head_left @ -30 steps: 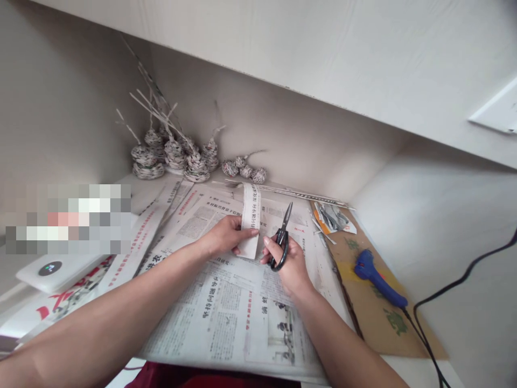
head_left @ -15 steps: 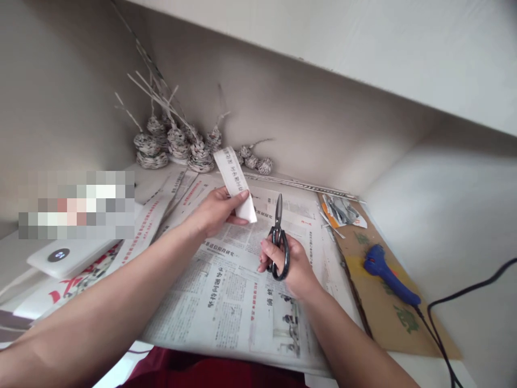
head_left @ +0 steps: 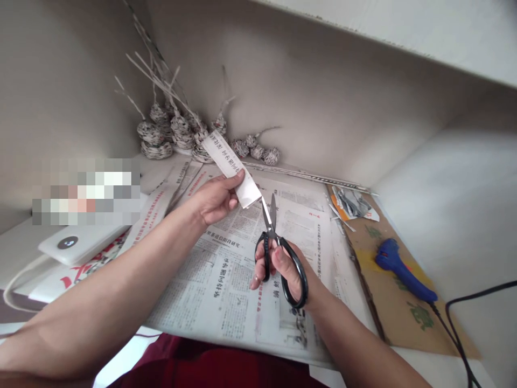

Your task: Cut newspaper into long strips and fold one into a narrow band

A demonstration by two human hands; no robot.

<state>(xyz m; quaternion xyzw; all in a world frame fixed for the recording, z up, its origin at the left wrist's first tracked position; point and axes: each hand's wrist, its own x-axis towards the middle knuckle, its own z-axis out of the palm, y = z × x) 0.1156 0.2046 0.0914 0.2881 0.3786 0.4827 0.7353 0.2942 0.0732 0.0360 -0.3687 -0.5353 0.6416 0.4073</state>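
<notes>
Between thumb and fingers, my left hand pinches a folded strip of newspaper, which slants up and away to the left. My right hand has its fingers through the black handles of a pair of scissors. The scissor blades are parted and point away from me, with one tip close to the near end of the strip; I cannot tell whether they touch. Under both hands lie spread newspaper sheets with printed text.
Several woven paper gourds and small woven balls stand along the back wall. Thin paper rods lie before it. On the right, a blue glue gun rests on cardboard. A white power bank sits left.
The scissors have opened and come nearer the strip's lower end. My left hand has tilted the strip further left. The whole view has shifted slightly.
</notes>
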